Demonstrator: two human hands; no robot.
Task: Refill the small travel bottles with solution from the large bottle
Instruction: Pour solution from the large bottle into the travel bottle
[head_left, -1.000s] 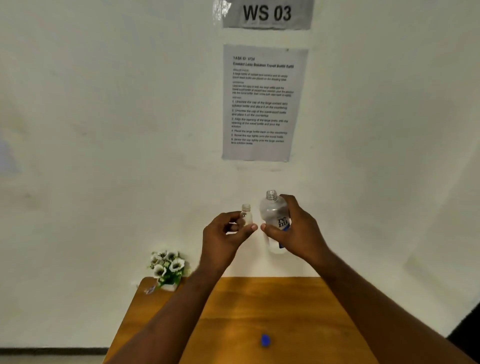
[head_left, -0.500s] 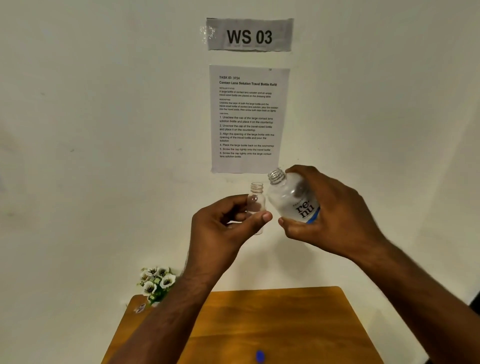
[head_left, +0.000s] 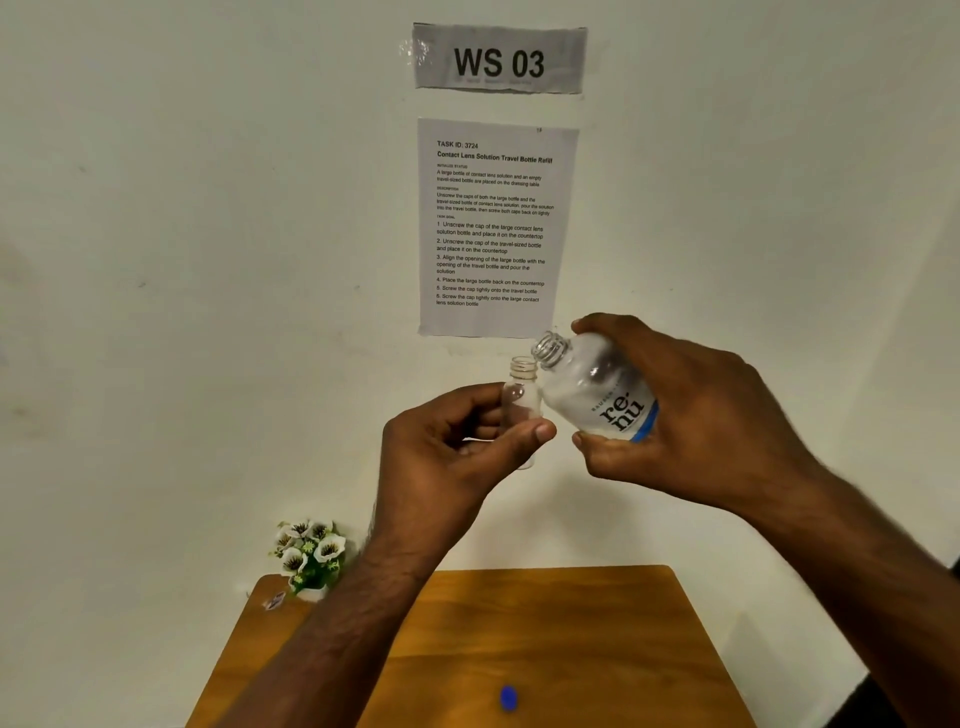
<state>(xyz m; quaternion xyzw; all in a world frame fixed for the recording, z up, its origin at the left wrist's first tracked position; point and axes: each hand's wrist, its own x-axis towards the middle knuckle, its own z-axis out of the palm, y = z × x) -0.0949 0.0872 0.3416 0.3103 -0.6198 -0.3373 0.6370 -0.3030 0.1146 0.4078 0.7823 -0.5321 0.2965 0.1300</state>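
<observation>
A: Small bottle (head_left: 521, 400) is in the left hand (head_left: 457, 447), held up in front of the wall, well above the table (head_left: 597, 623). The thumb and the curled fingers pinch its body. It stands upright and its mouth has no cap.

B: And the large bottle (head_left: 597, 387)?

A: The right hand (head_left: 691, 415) is wrapped around it, fingers over the top side and thumb under the label. It is tilted, with the neck pointing up and to the left. The neck is just beside the mouth of the small bottle and a little higher. It is also without cap.

B: So which step is this?

A: I think it is the lining up of the two openings, just before pouring. I see no liquid running between them, and the small bottle looks nearly empty, but I cannot tell this for sure.

B: What does the next move need?

A: In my opinion, the large bottle must tip more, slowly, with its lip right over the small mouth. The small mouth is narrow, so a fast tilt could spill. The left hand should keep the small bottle straight.

B: The caps?

A: One blue cap (head_left: 508, 697) lies on the table. Another cap I cannot find. A pot of flowers (head_left: 310, 553) stands at the far left corner.
</observation>
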